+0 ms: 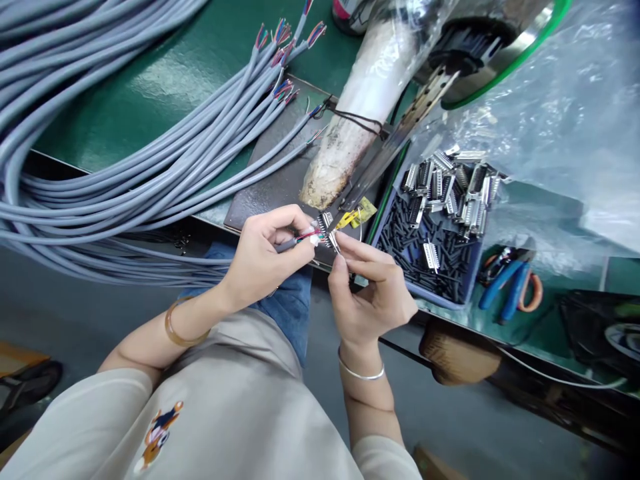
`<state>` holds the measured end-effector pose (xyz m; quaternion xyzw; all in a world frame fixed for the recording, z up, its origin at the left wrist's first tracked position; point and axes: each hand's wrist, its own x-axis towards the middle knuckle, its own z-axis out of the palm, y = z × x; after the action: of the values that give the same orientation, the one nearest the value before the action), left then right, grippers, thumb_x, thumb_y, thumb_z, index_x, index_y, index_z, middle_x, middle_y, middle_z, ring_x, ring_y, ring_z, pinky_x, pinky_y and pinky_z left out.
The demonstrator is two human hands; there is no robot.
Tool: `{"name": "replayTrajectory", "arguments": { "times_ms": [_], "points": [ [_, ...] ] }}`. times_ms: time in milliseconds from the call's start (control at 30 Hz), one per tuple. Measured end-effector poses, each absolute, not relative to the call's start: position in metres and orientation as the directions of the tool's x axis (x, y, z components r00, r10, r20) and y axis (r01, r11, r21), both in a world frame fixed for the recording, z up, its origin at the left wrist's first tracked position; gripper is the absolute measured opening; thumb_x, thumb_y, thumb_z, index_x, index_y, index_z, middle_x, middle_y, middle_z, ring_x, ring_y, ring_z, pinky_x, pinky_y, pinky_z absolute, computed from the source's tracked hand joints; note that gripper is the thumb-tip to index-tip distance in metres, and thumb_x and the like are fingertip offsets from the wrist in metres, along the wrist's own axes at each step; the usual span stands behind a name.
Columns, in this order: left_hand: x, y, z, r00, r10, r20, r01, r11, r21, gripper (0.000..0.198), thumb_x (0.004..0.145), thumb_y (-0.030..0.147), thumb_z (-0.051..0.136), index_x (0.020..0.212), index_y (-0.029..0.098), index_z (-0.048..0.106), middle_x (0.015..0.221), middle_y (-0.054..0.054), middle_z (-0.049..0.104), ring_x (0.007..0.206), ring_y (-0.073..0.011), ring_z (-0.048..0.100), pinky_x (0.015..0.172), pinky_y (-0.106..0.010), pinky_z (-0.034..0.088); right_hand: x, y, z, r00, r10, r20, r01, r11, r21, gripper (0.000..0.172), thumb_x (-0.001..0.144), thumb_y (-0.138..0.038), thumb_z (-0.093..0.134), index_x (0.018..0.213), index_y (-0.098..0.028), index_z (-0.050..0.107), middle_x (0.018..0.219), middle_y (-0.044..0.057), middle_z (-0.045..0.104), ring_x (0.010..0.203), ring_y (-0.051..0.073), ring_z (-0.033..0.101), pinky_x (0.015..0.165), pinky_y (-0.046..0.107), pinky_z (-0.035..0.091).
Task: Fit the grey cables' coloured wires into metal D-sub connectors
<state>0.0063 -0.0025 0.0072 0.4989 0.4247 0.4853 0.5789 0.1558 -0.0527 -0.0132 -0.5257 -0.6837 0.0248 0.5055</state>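
Observation:
Between the thumb and fingers of my left hand (267, 250) is the end of a grey cable (286, 245). Thin red, green and other coloured wires (307, 235) fan out of it towards a small metal pin connector (327, 230). My right hand (367, 283) pinches the connector's near edge with thumb and forefinger. The tip of a narrow metal arm (345, 203), probably a soldering iron or its holder, comes down right beside the connector. Fingertips hide part of the joints, so I cannot tell which wires are attached.
A thick bundle of grey cables (165, 160) with stripped ends lies at left. On the right stands a blue tray (467, 293) of black tubing pieces (400, 240) and metal connectors (445, 180), with cutters (510, 287) beside it. A plastic-wrapped tube (365, 87) and a reel (505, 60) overhang the bench.

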Motion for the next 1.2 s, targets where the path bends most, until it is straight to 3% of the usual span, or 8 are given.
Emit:
{"name": "replayTrajectory", "arguments": {
  "times_ms": [200, 500, 767, 1000, 1200],
  "points": [
    [0.007, 0.000, 0.007, 0.150, 0.988, 0.030, -0.131, -0.010, 0.991, 0.012, 0.074, 0.014, 0.069, 0.068, 0.016, 0.059, 0.074, -0.001, 0.064, 0.065, -0.0078, 0.054, 0.056, -0.018, 0.043, 0.155, -0.049, -0.013, 0.083, 0.735, 0.673, 0.661, 0.465, -0.589, 0.020, 0.084, -0.006, 0.073, 0.091, -0.021, 0.061, 0.105, 0.006, 0.081, 0.090, 0.019, 0.080, 0.074, 0.030, 0.067],
    [0.009, -0.004, 0.013, 0.104, 0.992, 0.069, -0.087, -0.060, 0.994, 0.013, 0.075, 0.012, 0.068, 0.069, 0.017, 0.059, 0.076, -0.002, 0.066, 0.069, -0.0095, 0.058, 0.057, -0.019, 0.044, 0.155, -0.048, -0.003, 0.036, 0.708, 0.705, 0.752, 0.446, -0.486, 0.021, 0.082, -0.006, 0.076, 0.090, -0.022, 0.066, 0.103, 0.004, 0.082, 0.087, 0.018, 0.080, 0.075, 0.029, 0.065],
    [0.004, -0.001, 0.009, 0.177, 0.984, 0.028, -0.073, -0.015, 0.997, 0.011, 0.076, 0.011, 0.067, 0.069, 0.016, 0.059, 0.073, -0.001, 0.063, 0.067, -0.0086, 0.056, 0.056, -0.018, 0.043, 0.153, -0.051, -0.009, -0.007, 0.681, 0.732, 0.792, 0.451, -0.412, 0.020, 0.082, -0.009, 0.076, 0.087, -0.022, 0.062, 0.105, 0.002, 0.082, 0.082, 0.015, 0.079, 0.069, 0.023, 0.062],
    [0.004, -0.006, 0.007, 0.173, 0.981, 0.086, -0.112, -0.068, 0.991, 0.011, 0.080, 0.017, 0.068, 0.072, 0.016, 0.061, 0.078, -0.002, 0.067, 0.068, -0.0085, 0.057, 0.058, -0.018, 0.046, 0.150, -0.052, -0.006, 0.081, 0.713, 0.696, 0.706, 0.452, -0.546, 0.021, 0.082, -0.006, 0.076, 0.088, -0.021, 0.063, 0.103, 0.005, 0.081, 0.084, 0.016, 0.079, 0.073, 0.027, 0.065],
    [0.006, -0.006, 0.007, 0.155, 0.985, 0.072, -0.046, -0.066, 0.997, 0.013, 0.079, 0.015, 0.067, 0.069, 0.017, 0.058, 0.076, -0.003, 0.065, 0.068, -0.0096, 0.057, 0.054, -0.018, 0.043, 0.151, -0.051, -0.006, 0.053, 0.718, 0.694, 0.751, 0.429, -0.501, 0.020, 0.082, -0.007, 0.078, 0.088, -0.022, 0.065, 0.102, 0.003, 0.082, 0.084, 0.015, 0.078, 0.076, 0.026, 0.063]
  ]
}}
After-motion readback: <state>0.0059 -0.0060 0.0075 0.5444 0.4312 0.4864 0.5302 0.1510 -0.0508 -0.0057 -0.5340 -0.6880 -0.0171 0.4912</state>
